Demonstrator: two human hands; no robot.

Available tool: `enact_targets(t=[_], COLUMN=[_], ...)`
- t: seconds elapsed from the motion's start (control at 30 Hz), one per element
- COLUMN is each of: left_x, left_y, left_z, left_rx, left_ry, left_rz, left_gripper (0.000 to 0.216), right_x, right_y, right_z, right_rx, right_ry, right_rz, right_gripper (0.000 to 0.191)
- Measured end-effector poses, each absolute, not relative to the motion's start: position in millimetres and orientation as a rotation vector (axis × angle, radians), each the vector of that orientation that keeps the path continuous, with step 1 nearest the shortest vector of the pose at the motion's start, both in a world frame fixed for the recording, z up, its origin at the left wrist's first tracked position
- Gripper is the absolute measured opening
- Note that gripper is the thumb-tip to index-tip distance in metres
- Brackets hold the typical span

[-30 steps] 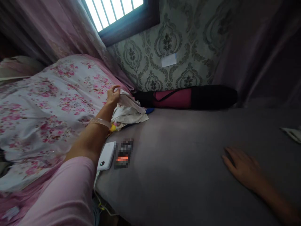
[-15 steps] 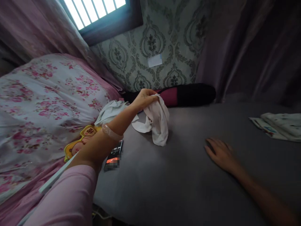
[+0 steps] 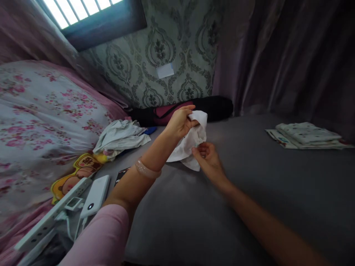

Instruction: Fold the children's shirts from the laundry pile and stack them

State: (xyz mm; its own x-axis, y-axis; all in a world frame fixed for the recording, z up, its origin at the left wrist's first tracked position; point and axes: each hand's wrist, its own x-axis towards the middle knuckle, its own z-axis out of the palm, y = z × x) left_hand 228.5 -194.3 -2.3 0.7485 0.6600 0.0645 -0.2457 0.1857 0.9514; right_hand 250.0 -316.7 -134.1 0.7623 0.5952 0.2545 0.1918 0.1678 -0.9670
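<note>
A white cloth garment [image 3: 186,147] hangs bunched between my two hands, just above the grey sheet; its exact kind is unclear. My left hand [image 3: 181,122], with a pale bangle [image 3: 147,170] on the wrist, is closed on the garment's upper edge. Lower down on its right side, my right hand [image 3: 208,159] pinches the fabric between thumb and fingers. Part of the cloth is hidden behind the left hand and forearm.
Crumpled pale clothes [image 3: 122,135] lie at left, beside a yellow cartoon item [image 3: 74,177]. Nearer are a power strip [image 3: 50,218], a white power bank [image 3: 95,195] and a partly covered phone [image 3: 120,175]. Folded cloths [image 3: 307,133] lie right; a black-and-maroon bag [image 3: 213,107] lies along the wall.
My right hand has come from the bare sheet to the garment and taken hold of it. The left hand keeps its grip, and the view has turned to the right.
</note>
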Motion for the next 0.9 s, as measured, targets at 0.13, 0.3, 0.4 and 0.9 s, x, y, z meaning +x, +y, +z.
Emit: enact_targets(t=[0.13,0.3,0.4,0.9], left_x=[222.6,203.2,193.5,193.7], left_y=[-195.2,-189.9,-189.3,-182.2], left_z=[1.5,0.4,-13.0,-79.5], left_rx=[1.220,1.264,1.339,2.075], left_ry=[0.330,0.276,0.276,0.347], left_rz=[0.706,0.824,0.735,0.536], left_gripper=[0.034,0.045,0.039,0.026], right_x=[278.1,327.2,345.3,382.9], right_y=[-305.3,-329.0,-354.1,-398.8], right_z=[-137.6,-98.1,-49.9,5.4], right_rx=[-1.425,-1.377,-1.504,-1.891], right_ry=[-0.695,-0.771,-0.730,-1.026], right_rz=[0.196,0.061,-0.266,-0.275], right_gripper=[0.041,0.030,0.027,0.027])
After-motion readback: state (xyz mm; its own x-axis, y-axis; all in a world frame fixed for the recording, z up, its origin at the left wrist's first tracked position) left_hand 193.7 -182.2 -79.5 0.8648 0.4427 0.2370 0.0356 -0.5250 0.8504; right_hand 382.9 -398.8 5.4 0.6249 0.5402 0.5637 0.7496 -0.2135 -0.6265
